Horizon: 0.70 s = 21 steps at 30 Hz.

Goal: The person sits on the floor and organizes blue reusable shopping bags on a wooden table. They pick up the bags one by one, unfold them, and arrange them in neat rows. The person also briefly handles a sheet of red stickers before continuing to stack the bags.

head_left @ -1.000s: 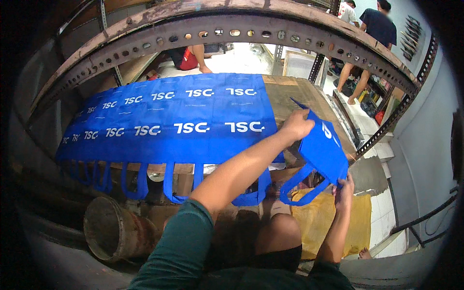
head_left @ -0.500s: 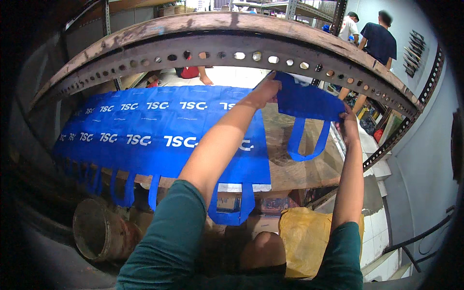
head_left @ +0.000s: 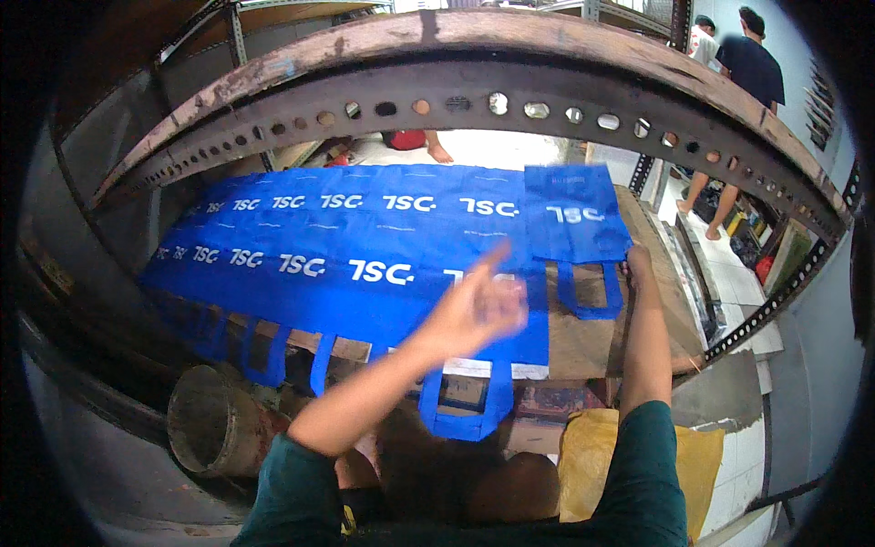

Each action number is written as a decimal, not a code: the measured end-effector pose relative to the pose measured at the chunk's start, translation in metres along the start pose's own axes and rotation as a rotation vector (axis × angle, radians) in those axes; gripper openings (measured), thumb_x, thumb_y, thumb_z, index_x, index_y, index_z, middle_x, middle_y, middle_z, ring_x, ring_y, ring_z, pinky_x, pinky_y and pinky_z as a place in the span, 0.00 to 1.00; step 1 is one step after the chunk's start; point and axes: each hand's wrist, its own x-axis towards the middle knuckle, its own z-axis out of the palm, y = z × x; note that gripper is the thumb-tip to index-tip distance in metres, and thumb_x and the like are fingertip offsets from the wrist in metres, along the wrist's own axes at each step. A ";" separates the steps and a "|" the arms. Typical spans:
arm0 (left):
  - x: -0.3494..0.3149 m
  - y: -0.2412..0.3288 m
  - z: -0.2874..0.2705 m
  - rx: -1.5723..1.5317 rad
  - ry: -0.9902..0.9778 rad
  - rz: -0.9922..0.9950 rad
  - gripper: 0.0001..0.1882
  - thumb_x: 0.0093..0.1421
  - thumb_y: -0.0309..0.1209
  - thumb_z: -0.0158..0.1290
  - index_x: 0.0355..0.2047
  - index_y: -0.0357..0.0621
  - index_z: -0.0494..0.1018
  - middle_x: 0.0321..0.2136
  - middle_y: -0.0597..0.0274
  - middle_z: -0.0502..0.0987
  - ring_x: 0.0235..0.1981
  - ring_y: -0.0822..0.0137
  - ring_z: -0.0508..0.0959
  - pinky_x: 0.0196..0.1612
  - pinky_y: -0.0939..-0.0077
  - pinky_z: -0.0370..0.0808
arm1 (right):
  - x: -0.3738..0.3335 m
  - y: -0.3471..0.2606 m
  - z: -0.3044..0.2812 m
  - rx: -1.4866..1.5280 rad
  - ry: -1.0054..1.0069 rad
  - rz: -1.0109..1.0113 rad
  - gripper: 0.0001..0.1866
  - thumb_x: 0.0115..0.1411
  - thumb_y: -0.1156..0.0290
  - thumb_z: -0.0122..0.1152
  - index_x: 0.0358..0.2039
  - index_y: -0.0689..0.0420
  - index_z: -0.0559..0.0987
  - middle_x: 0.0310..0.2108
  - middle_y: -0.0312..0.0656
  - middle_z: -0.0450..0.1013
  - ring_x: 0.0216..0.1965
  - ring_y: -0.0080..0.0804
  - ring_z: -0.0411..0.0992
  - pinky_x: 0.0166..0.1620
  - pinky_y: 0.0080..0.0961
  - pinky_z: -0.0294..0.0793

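Observation:
A blue tote bag [head_left: 574, 219] with white print lies flat at the right end of a long row of overlapping blue tote bags [head_left: 337, 264]. Its loop handle [head_left: 588, 310] points toward me. My right hand [head_left: 640, 266] pinches this bag's near right corner, beside the handle. Over the nearest bags of the row hovers my left hand [head_left: 483, 310], blurred by motion, its index finger stretched out and nothing in its grasp. More handles, such as one loop [head_left: 465, 424], hang over the table's near edge.
A perforated metal shelf beam [head_left: 437, 100] with a wooden board spans above the table [head_left: 592, 351]. Below stand a dirty bucket [head_left: 214, 424] at left and a yellow sack [head_left: 592, 456] at right. Two people [head_left: 752, 64] stand at the far right; another person's foot [head_left: 439, 150] shows behind the table.
The single bag has come down from the air onto the table, beside the row, print side up. My left hand has let go and moved back toward me; my right hand stays at the corner.

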 end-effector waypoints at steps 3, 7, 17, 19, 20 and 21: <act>-0.104 0.010 0.013 -0.024 -0.153 -0.056 0.43 0.54 0.26 0.59 0.65 0.44 0.46 0.44 0.56 0.74 0.45 0.67 0.74 0.52 0.67 0.69 | 0.016 0.000 0.024 -0.106 0.024 0.125 0.09 0.57 0.73 0.39 0.25 0.57 0.70 0.10 0.36 0.60 0.09 0.25 0.59 0.10 0.26 0.56; -0.165 -0.031 0.019 -0.104 -0.252 -0.148 0.40 0.56 0.26 0.57 0.65 0.46 0.48 0.45 0.54 0.74 0.45 0.65 0.75 0.51 0.68 0.69 | 0.017 0.004 0.049 -0.109 -0.044 -0.021 0.09 0.56 0.73 0.40 0.26 0.57 0.71 0.13 0.36 0.63 0.09 0.25 0.60 0.10 0.24 0.57; -0.176 -0.073 -0.011 0.067 -0.332 -0.200 0.40 0.55 0.30 0.58 0.64 0.45 0.49 0.47 0.53 0.73 0.47 0.62 0.74 0.53 0.65 0.69 | 0.029 0.016 0.059 -0.308 0.014 -0.056 0.17 0.55 0.61 0.50 0.21 0.63 0.76 0.15 0.40 0.69 0.14 0.29 0.66 0.18 0.31 0.62; -0.179 -0.072 -0.016 0.090 -0.325 -0.207 0.40 0.55 0.30 0.59 0.64 0.45 0.50 0.47 0.53 0.74 0.47 0.62 0.74 0.53 0.65 0.68 | 0.029 0.022 0.065 -0.343 0.030 -0.102 0.16 0.54 0.63 0.50 0.23 0.64 0.77 0.16 0.39 0.70 0.17 0.29 0.67 0.20 0.31 0.63; -0.183 -0.071 -0.019 0.102 -0.307 -0.216 0.40 0.55 0.30 0.59 0.64 0.45 0.50 0.46 0.53 0.74 0.47 0.62 0.74 0.53 0.65 0.68 | 0.022 0.022 0.079 -0.324 0.019 -0.080 0.16 0.54 0.63 0.50 0.23 0.64 0.77 0.16 0.39 0.70 0.18 0.29 0.67 0.21 0.31 0.64; -0.190 -0.069 -0.021 0.117 -0.282 -0.229 0.40 0.55 0.30 0.59 0.64 0.45 0.50 0.46 0.52 0.74 0.47 0.62 0.74 0.53 0.64 0.68 | 0.011 0.020 0.098 -0.304 0.001 -0.056 0.15 0.53 0.63 0.50 0.24 0.64 0.77 0.17 0.39 0.70 0.18 0.29 0.68 0.22 0.31 0.64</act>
